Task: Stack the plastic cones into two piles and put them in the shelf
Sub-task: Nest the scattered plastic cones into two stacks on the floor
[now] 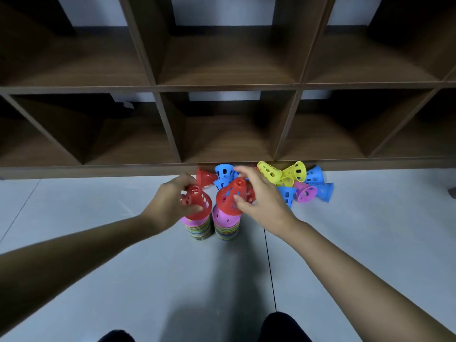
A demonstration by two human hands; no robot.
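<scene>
Over the left pile [199, 230] and right pile [225, 227], clasping a red cone [197, 203] in the left grip [172, 201], a second red cone [229, 196] in the right grip [259, 193], mouths down to nest.

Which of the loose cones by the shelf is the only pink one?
The pink cone lying on its side at the heap's near edge, between two blue cones; the other loose ones are yellow, blue or red.
</scene>
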